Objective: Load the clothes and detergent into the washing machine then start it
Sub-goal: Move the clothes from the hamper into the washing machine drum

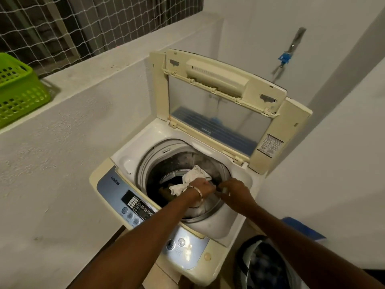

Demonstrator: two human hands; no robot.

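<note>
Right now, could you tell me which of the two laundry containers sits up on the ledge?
The green basket; the dark hamper stands on the floor beside the washing machine.

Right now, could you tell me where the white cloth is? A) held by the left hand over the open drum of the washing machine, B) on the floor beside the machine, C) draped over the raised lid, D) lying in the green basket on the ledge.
A: the left hand grips the white cloth above the open drum of the washing machine, whose lid stands raised.
</note>
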